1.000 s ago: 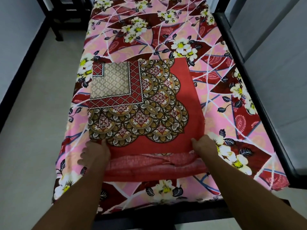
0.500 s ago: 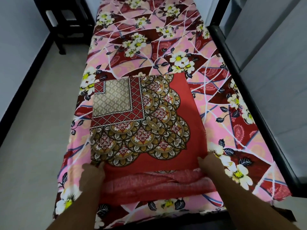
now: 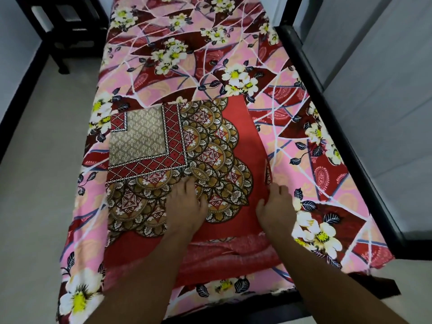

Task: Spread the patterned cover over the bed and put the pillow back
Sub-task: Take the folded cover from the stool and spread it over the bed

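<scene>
A folded red cover (image 3: 243,146) with gold scalloped medallions and a beige corner panel lies on the near half of the bed (image 3: 187,54), which wears a pink floral sheet. My left hand (image 3: 185,204) rests flat on the cover's middle, fingers spread. My right hand (image 3: 277,206) pinches the cover's right edge, where the top layer lifts slightly. Under the near edge, bunched red layers of the cover (image 3: 233,256) show. No pillow is in view.
A black bed frame rail (image 3: 327,108) runs along the right side, with a grey wall beyond it. A dark stool or small table (image 3: 67,31) stands on the floor at the far left. Pale floor (image 3: 42,171) lies left of the bed.
My left hand moved from the cover's near left corner onto its middle. My right hand slid up the right edge and gripped it. The view shifted closer over the bed.
</scene>
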{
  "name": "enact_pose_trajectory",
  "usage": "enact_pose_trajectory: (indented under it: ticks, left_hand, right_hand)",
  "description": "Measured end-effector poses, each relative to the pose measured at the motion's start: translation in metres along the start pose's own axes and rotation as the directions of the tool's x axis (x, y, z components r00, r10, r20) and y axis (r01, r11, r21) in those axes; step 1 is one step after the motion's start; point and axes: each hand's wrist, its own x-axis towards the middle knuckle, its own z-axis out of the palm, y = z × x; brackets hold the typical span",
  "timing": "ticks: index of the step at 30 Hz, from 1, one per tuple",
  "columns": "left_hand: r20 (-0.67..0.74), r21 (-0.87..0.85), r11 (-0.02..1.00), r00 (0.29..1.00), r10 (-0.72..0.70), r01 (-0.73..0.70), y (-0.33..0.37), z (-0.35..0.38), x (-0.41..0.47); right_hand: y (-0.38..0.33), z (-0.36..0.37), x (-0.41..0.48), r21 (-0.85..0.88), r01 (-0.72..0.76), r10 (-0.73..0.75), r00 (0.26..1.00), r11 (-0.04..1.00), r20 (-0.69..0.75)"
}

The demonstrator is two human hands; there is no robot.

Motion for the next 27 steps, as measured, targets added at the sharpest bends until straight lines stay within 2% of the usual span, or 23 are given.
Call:
enact_pose_trajectory:
  ticks: [2,4,7,9,12,15,17,19,21,24,27]
  left_hand:
    - [0.02,-0.016,0.998,0.998,0.064,-0.064,0.019,0.004,0.002]
    - [0.096,-0.027,0.993,0.989,0.114,-0.112,0.033,0.009,0.002]
    - [0.212,-0.001,0.993,0.971,0.114,-0.116,0.042,0.017,0.0]
    - [0.216,0.029,0.994,0.972,0.098,-0.107,0.046,0.019,-0.001]
    - [0.183,-0.106,0.994,0.981,0.06,-0.041,0.058,0.019,0.003]
    - [0.248,-0.201,0.98,0.967,0.056,-0.005,0.068,0.026,0.01]
    - [0.311,-0.218,0.975,0.949,0.042,0.028,0.075,0.03,0.012]
    - [0.33,-0.25,0.965,0.944,0.006,0.081,0.081,0.032,0.013]
    - [0.366,-0.345,0.92,0.929,-0.051,0.186,0.088,0.027,0.015]
    - [0.506,-0.54,0.735,0.856,-0.105,0.41,0.101,0.023,0.023]
    - [0.538,-0.578,0.645,0.828,-0.159,0.5,0.104,0.036,0.035]
  right_hand:
    - [0.001,0.001,-0.004,0.014,0.002,-0.002,1.0,1.0,0.008]
    - [0.002,0.003,-0.004,0.073,-0.084,0.079,0.994,0.994,0.07]
    - [0.005,0.004,-0.001,0.132,-0.146,0.132,0.985,0.98,0.109]
    - [0.005,0.004,0.002,0.143,-0.1,0.081,0.988,0.985,0.131]
    - [0.003,0.007,0.001,0.198,0.079,-0.108,0.984,0.977,0.14]
    - [0.004,0.011,-0.003,0.264,0.228,-0.266,0.957,0.937,0.118]
    - [0.008,0.011,-0.003,0.274,0.216,-0.247,0.965,0.937,0.086]
    - [0.013,0.01,-0.001,0.29,0.146,-0.168,0.985,0.946,0.051]
    - [0.015,0.01,-0.002,0.291,0.161,-0.182,0.982,0.943,0.048]
    - [0.012,0.012,-0.008,0.279,0.331,-0.365,0.928,0.902,0.079]
    - [0.013,0.013,-0.012,0.257,0.453,-0.485,0.871,0.854,0.074]
